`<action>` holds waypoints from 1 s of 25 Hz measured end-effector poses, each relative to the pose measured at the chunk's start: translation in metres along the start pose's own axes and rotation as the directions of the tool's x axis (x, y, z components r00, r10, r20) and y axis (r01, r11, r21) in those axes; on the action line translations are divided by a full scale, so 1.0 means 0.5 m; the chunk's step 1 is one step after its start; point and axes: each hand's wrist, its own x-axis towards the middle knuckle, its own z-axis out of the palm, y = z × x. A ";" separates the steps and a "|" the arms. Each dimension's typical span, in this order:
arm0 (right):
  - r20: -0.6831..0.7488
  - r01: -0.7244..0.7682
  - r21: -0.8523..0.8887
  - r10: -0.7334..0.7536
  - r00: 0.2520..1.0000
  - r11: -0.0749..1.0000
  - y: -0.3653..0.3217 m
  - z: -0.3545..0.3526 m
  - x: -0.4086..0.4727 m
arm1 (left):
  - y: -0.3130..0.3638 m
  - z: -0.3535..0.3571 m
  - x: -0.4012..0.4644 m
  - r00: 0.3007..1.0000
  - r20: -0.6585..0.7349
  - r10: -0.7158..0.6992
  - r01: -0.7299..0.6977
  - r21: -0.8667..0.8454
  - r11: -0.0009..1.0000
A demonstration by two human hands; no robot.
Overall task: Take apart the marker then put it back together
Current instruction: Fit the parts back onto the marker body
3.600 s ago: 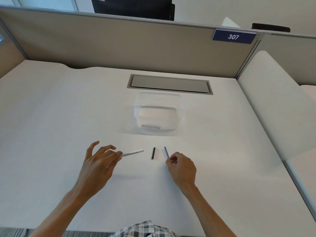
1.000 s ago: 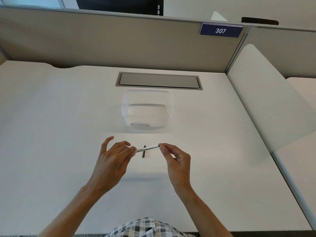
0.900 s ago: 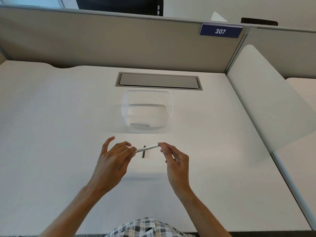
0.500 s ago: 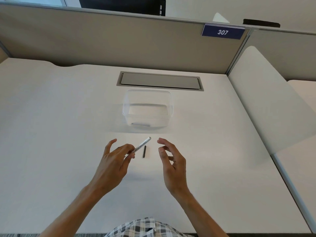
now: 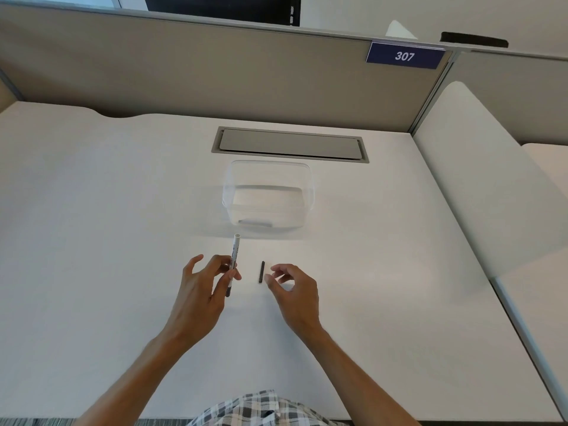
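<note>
White marker barrel (image 5: 235, 256) stands nearly upright, pinched in my left hand (image 5: 203, 290), while my right hand (image 5: 293, 290) hovers loose and empty just beside the black cap (image 5: 261, 272) lying on the worktop (image 5: 92, 241)

A desk (image 5: 92, 241) fills the view, with a partition (image 5: 184, 66) standing along its far edge at twelve o'clock. A sign (image 5: 405, 55) hangs on the partition toward one o'clock. A hatch (image 5: 290, 144) is set into the desk just before the partition. A tub (image 5: 268, 196) sits on the desk directly in front of the hatch. Nearer, at the middle, the left hand (image 5: 199, 290) holds a marker (image 5: 234, 259) whose far end points to twelve o'clock, toward the tub. A cap (image 5: 261, 272) lies on the desk just right of the marker, at its three o'clock. The right hand (image 5: 295, 290) is just right of the cap. A second desk (image 5: 491, 186) adjoins at three o'clock.
</note>
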 end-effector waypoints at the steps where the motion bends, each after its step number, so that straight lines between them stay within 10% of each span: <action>1: 0.003 -0.007 -0.037 0.007 1.000 0.999 0.002 0.006 0.004 | 0.000 -0.001 -0.001 1.000 -0.004 0.003 -0.002 0.008 1.000; 14: -0.053 0.079 -0.456 -0.116 0.992 0.887 0.002 0.067 0.024 | 0.004 -0.007 0.010 0.997 -0.053 0.062 -0.060 0.042 0.997; 25: 0.065 -0.161 0.279 0.148 0.987 0.947 -0.016 -0.022 0.008 | -0.007 -0.015 0.012 0.991 -0.085 0.101 -0.092 0.101 0.991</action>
